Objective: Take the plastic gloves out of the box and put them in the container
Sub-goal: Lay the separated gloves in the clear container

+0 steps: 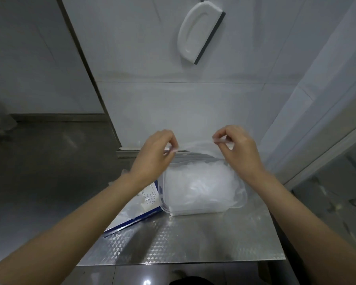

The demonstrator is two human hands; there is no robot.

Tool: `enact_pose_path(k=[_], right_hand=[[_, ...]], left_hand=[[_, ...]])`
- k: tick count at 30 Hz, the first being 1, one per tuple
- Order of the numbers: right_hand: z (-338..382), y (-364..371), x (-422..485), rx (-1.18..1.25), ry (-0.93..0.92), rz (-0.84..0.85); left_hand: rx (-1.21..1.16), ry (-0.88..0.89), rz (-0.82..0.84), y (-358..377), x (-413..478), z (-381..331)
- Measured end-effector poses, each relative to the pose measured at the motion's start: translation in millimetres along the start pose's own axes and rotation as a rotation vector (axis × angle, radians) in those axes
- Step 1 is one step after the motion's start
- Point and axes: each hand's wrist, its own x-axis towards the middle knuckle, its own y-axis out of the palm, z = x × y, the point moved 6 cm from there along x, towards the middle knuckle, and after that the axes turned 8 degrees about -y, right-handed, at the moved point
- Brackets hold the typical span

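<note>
Above the filled container (195,212), left hand (154,155) and right hand (239,153), fingers (220,136) pinching a glove (197,146)

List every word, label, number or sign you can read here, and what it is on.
No words or numbers can be read.
The box shows only an outline drawing of a glove; any print is too blurred.
The container and wall scraper show no text.

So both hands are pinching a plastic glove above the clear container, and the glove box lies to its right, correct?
No. The head view shows the glove box lying to the left of the clear container, not its right. The left hand and right hand do both pinch a plastic glove above it.
</note>
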Motion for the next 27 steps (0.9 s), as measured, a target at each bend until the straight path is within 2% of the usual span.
enact_pose_path(k=[8,14,16,18,19,21,23,25,27], right_hand=[[-25,61,-71,-0.139,0.145,0.597],[-38,85,-98,-0.158,0.202,0.827],[-45,88,-105,-0.079,0.288,0.903],[-51,86,-102,0.025,0.414,0.883],[-53,83,-96,0.045,0.446,0.817],[-55,78,-82,0.011,0.413,0.659],[-53,81,-74,-0.035,0.345,0.612],[-50,94,-76,-0.076,0.266,0.704],[-54,112,-85,-0.13,0.208,0.847]], left_hand=[[0.369,0.056,0.337,58,-37,45],[0.503,0.09,0.489,81,-39,52],[0.574,0.109,0.56,87,-40,54],[0.647,0.104,0.634,91,-40,53],[0.652,0.088,0.643,93,-39,51],[0.597,0.031,0.569,92,-31,42],[0.513,-0.031,0.455,92,-20,34],[0.463,-0.054,0.44,103,-17,31],[0.491,-0.065,0.548,125,-21,36]])
